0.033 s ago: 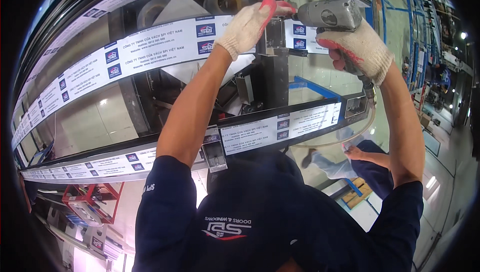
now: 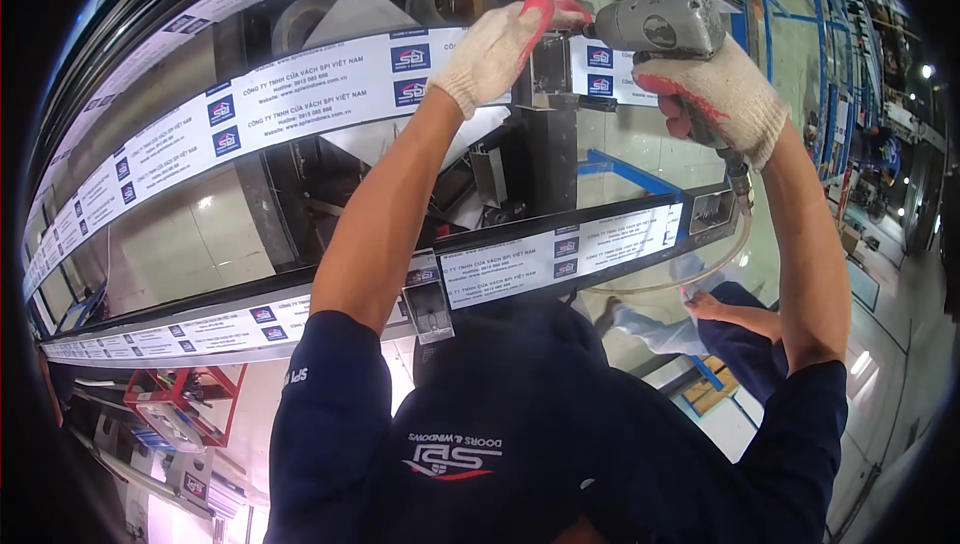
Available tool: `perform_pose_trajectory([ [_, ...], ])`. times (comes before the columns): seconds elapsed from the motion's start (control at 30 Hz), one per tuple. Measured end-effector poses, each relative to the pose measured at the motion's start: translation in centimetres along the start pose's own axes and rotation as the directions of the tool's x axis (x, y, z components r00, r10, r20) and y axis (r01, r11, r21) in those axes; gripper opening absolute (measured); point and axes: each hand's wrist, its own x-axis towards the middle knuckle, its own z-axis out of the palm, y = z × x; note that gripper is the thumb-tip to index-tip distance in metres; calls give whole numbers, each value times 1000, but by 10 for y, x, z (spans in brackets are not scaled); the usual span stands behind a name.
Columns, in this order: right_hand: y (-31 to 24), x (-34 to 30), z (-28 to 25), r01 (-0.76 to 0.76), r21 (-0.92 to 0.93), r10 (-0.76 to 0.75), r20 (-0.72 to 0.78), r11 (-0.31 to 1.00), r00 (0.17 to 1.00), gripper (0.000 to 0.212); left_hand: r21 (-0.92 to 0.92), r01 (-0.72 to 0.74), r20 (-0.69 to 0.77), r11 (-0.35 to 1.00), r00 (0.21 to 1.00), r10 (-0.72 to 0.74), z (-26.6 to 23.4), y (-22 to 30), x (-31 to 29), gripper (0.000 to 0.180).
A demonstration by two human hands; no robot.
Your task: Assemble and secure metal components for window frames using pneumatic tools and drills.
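My right hand (image 2: 735,99), in a white glove with a red palm, wraps round the grip of a grey pneumatic drill (image 2: 665,26). The drill lies level, its nose pointing left. A hose (image 2: 738,244) hangs from the bottom of its handle. My left hand (image 2: 500,54), gloved alike, is above the open end of a metal profile (image 2: 550,69), its fingers closed and reaching to the drill's tip. Whatever sits between those fingertips is hidden. Under the left wrist runs a long bar (image 2: 290,94) wrapped in printed white film.
A film-covered frame rail (image 2: 510,269) crosses just before my body, with a small metal bracket (image 2: 430,309) on it. Tape rolls (image 2: 450,1) lie beyond the bar. A co-worker's arm (image 2: 735,314) shows at lower right, a red rack (image 2: 190,404) at lower left, blue racks (image 2: 790,14) at far right.
Both my hands and the drill stay almost in place. At lower right, the co-worker's hand and foot have shifted slightly left.
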Motion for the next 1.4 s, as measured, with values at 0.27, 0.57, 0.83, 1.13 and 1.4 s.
perform_pose_trajectory([
  [0.27,-1,10,7,-1,-30,2,20,1000,1000,28,111,30,-41,993,999,-26,-2,-12,-2,75],
  [0.57,3,16,9,82,-255,-73,45,964,996,31,-315,-54,1,948,998,57,4,-30,12,79],
  [0.83,-9,12,15,129,-411,-120,47,903,992,31,-262,97,-2,960,995,-101,-8,-80,5,79],
  [1.13,0,14,11,180,-480,-193,23,859,981,30,-90,251,-30,964,966,-255,-7,-17,-1,83],
  [1.4,-1,6,4,74,-327,-77,4,942,997,29,17,128,-65,992,990,-127,-7,-27,0,79],
])
